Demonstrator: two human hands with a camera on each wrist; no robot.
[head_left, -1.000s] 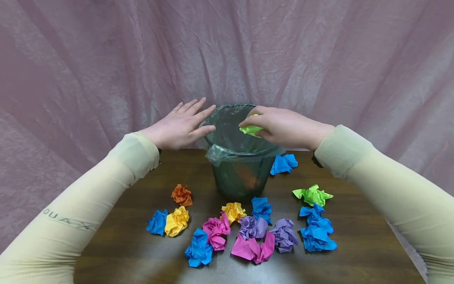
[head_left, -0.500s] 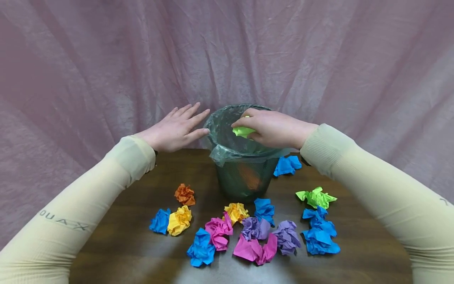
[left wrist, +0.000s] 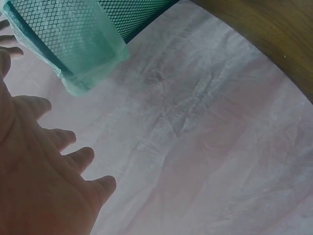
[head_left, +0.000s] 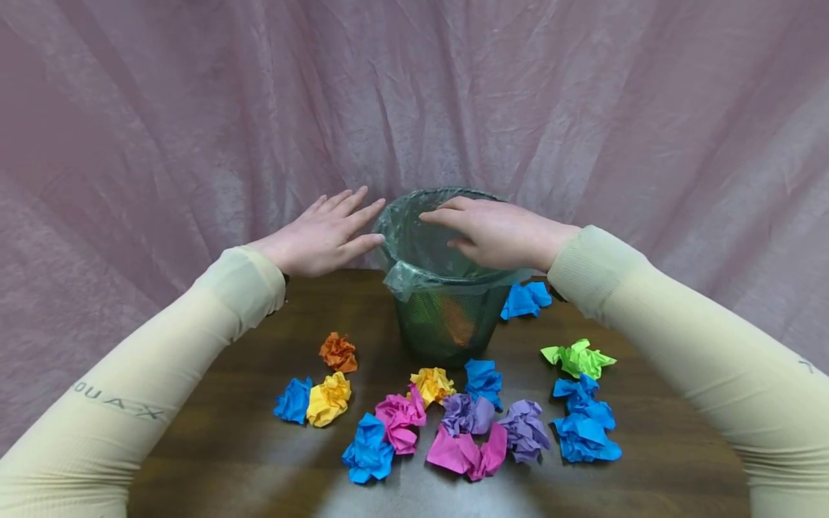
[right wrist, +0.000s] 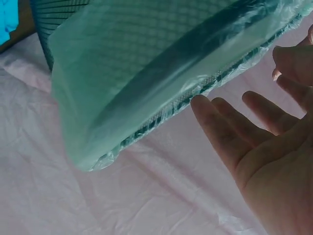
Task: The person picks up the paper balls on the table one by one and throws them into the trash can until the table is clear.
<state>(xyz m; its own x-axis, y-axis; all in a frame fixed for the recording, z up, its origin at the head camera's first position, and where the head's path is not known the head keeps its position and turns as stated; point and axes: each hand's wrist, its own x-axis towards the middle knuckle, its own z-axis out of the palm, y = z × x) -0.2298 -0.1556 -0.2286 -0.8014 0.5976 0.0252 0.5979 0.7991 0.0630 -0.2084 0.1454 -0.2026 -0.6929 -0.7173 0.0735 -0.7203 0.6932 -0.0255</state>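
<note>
A dark mesh wastebasket (head_left: 417, 324) with a translucent green bag liner (head_left: 408, 279) folded over its rim stands at the middle back of the table. Orange shows through its mesh wall. My right hand (head_left: 501, 230) is over the basket's mouth, fingers loosely extended and holding nothing. In the right wrist view the fingertips (right wrist: 199, 105) appear beside the lined rim. Just left of the rim, my left hand (head_left: 314, 237) hovers palm down with spread fingers, thumb tip near the liner. The left wrist view has the bare palm (left wrist: 44, 181) below the liner's hanging edge.
Crumpled paper balls lie across the brown table (head_left: 246, 460): orange (head_left: 338, 352), yellow (head_left: 329, 400), pink (head_left: 400, 421), purple (head_left: 524, 430), lime green (head_left: 579, 358) and several blue ones (head_left: 368, 450). Another blue ball (head_left: 526, 300) is behind right. A pink curtain (head_left: 414, 93) hangs behind.
My right hand moved slightly left over the basket, then its fingers loosened and the lime green paper ball left them, dropping out of sight. The left hand shifted slightly left of the rim.
</note>
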